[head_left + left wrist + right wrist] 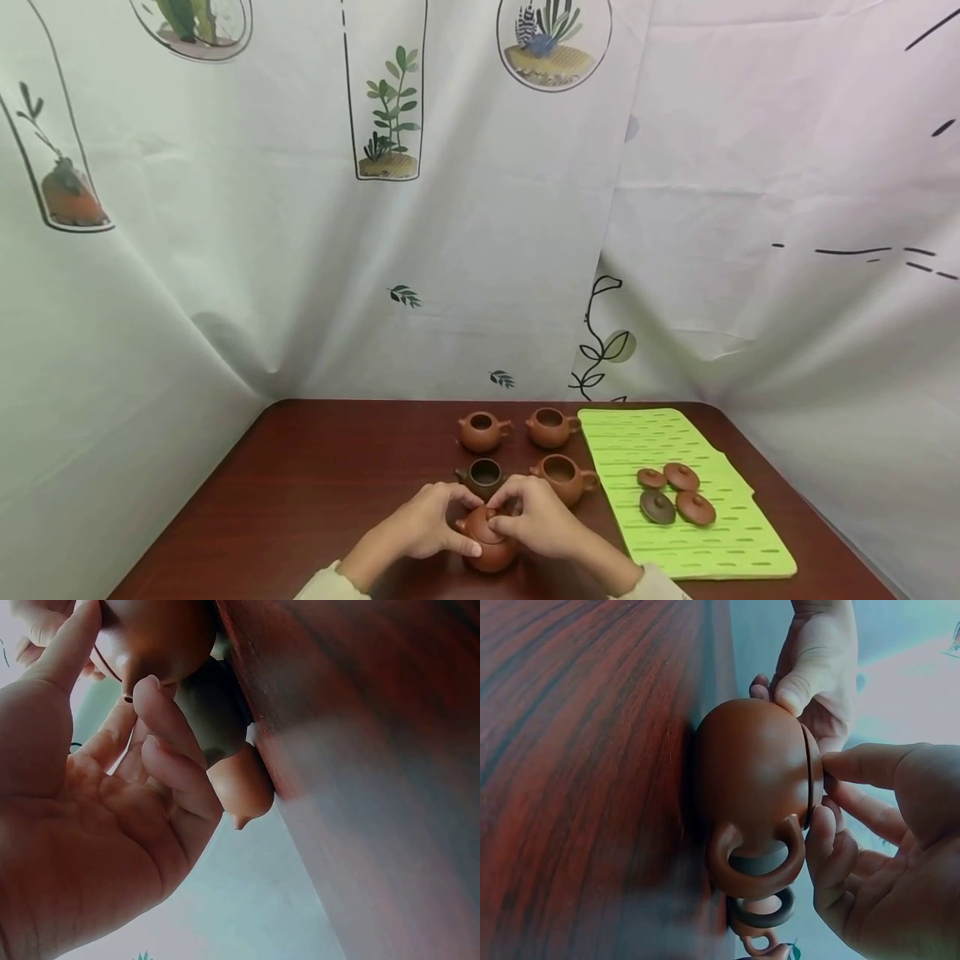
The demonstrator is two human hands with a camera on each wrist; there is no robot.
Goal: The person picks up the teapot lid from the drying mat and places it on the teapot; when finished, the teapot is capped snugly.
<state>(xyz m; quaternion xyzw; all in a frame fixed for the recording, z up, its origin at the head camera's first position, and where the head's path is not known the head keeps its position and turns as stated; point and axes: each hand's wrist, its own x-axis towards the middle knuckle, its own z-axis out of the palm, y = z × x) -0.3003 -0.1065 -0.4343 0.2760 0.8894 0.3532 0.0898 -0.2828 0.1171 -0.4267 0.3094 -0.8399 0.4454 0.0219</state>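
Note:
A red-brown clay teapot (491,560) stands on the table at the front. My left hand (431,521) holds its body on the spout side, the thumb against the wall and fingers about the spout. On the teapot's mouth lies a matching lid (478,525); my right hand (543,518) pinches it from above at its knob. In the right wrist view, a thin dark seam runs between the lid (817,780) and the body, and the loop handle (754,881) points toward that camera. The left wrist view shows the spout (133,679) beside my fingertips.
Behind the hands stand lidless teapots: a dark one (483,475) and three red-brown ones (562,482), (482,435), (551,429). A green mat (720,562) at right bears a dark lid (657,507) and three red-brown lids (696,508). A printed cloth (480,250) hangs behind the table.

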